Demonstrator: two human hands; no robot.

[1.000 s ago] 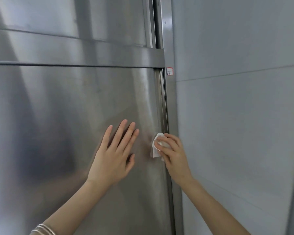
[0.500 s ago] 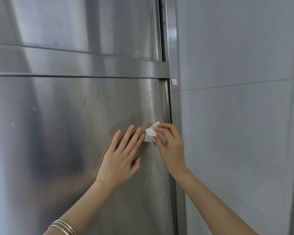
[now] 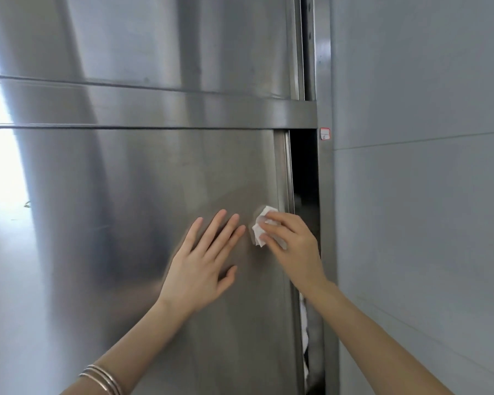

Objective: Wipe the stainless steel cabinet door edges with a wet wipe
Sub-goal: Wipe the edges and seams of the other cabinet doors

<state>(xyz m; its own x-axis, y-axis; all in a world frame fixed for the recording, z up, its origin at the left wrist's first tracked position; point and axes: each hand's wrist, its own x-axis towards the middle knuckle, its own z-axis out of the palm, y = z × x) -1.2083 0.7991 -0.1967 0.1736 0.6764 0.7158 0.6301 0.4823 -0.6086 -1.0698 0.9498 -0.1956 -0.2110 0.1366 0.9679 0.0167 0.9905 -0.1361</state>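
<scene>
The left hand [image 3: 203,263] lies flat on the steel door [image 3: 111,252], fingers straight and slightly spread. The right hand [image 3: 294,246] pinches a crumpled white wipe [image 3: 259,230] against the door near its right edge [image 3: 283,172], beside a dark gap [image 3: 303,172]. Thin bangles [image 3: 103,379] ring the left wrist.

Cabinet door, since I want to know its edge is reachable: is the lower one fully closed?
No, a dark gap shows between the lower door and the frame on its right.
</scene>
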